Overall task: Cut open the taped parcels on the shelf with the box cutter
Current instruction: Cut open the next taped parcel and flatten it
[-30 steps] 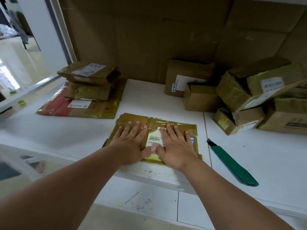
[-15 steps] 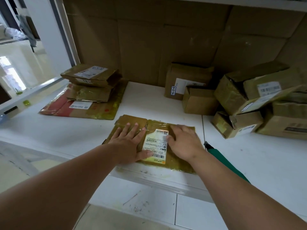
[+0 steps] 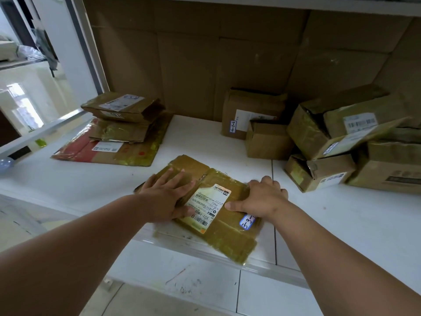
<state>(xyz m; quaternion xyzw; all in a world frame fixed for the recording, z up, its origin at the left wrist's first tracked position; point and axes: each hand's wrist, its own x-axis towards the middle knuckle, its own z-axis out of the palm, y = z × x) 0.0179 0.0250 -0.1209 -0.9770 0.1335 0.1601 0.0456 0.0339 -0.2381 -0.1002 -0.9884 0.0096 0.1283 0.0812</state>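
A flat brown taped parcel [image 3: 218,233] with a white shipping label and a blue "3-3" sticker lies at the front of the white shelf [image 3: 341,224], one corner hanging over the edge. My left hand [image 3: 164,199] presses flat on its left half, fingers straight. My right hand [image 3: 262,197] grips its right edge, with the fingers curled over the side and the thumb on top. The green box cutter is out of sight.
Several flattened taped parcels [image 3: 123,110] are stacked at the left on a red-and-brown flat one [image 3: 91,151]. Two small boxes [image 3: 255,110] stand against the cardboard back wall. A pile of taped boxes [image 3: 319,131] fills the right side.
My right hand moved from lying flat on the parcel to gripping its right edge. The parcel turned and slid toward the shelf's front edge. The box cutter dropped out of view.
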